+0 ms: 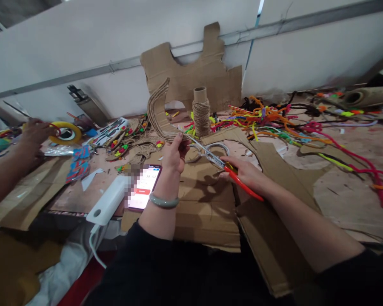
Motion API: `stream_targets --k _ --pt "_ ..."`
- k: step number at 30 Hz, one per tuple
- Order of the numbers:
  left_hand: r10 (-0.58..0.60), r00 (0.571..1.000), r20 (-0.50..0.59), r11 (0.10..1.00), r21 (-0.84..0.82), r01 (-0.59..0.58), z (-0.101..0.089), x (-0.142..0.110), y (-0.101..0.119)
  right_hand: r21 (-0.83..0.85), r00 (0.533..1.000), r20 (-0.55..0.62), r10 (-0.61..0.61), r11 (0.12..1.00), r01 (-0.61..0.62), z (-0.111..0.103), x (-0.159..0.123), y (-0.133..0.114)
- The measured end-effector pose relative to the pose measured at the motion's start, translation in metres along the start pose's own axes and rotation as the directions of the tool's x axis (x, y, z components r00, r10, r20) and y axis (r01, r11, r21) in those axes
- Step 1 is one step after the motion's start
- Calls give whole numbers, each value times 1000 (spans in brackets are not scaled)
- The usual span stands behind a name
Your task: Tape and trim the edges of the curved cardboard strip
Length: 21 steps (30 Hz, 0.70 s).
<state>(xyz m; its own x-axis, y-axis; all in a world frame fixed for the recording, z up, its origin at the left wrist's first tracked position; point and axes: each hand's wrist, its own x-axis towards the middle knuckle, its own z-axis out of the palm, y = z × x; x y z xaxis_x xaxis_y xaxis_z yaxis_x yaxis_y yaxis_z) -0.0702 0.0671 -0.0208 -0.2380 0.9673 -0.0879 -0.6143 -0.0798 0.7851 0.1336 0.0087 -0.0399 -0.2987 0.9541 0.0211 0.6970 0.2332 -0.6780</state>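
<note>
Cutting at the lower end of the twine-covered crescent point(152, 111), beside the spool of twine point(201, 118), appears to be in hand; left thumb and fingertips of the left hand point(173, 158) are pinched together on that end. The right hand point(247, 172) is closed around the red-handled scissors point(243, 185), blades angled toward the pinch; a cut here would call for steady alignment clear of the fingertips.

Lit phone point(147, 187), yellow tape roll point(78, 133)
</note>
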Motion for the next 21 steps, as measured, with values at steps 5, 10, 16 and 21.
stream_targets --k 5,10,16,21 --pt "-21 999 33 999 30 20 -1 1 -3 -32 996 -64 -56 998 54 4 0 4" --pt "-17 998 56 999 37 15 0 -1 -4 -63 993 -97 -69 996 64 5 -1 5" --pt "-39 998 54 998 43 36 1 -4 -4 -113 987 -128 -98 990 83 5 -2 5" --pt "-56 996 68 998 20 55 1 -4 -6 -137 988 -125 -91 988 74 6 -2 5"
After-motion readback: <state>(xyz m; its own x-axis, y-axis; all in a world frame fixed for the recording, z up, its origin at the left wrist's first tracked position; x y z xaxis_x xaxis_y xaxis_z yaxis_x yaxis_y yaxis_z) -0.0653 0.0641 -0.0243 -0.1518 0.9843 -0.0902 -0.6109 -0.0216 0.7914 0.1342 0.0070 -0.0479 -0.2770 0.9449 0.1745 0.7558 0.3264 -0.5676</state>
